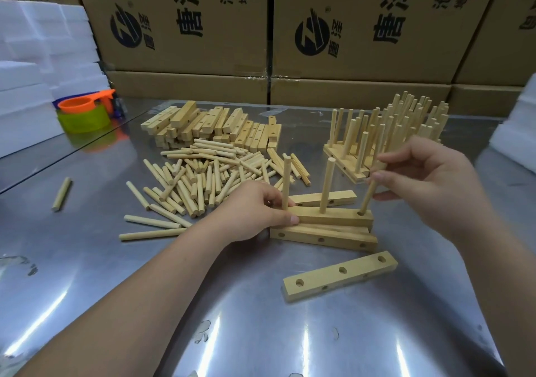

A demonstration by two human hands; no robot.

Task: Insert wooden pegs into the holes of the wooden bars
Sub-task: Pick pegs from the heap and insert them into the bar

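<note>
Right hand [429,179] pinches the peg [367,197], tip entering the bar [333,217], rightmost hole (top leaning frame-right); left hand [255,211] clamps the other end.

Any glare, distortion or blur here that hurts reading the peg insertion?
Head view: streaky glare on the steel table toward the near edge; wide-angle distortion bows the cartons; foam blocks nearly blown out; the bar and the peg pinched by the right hand are readable.
</note>
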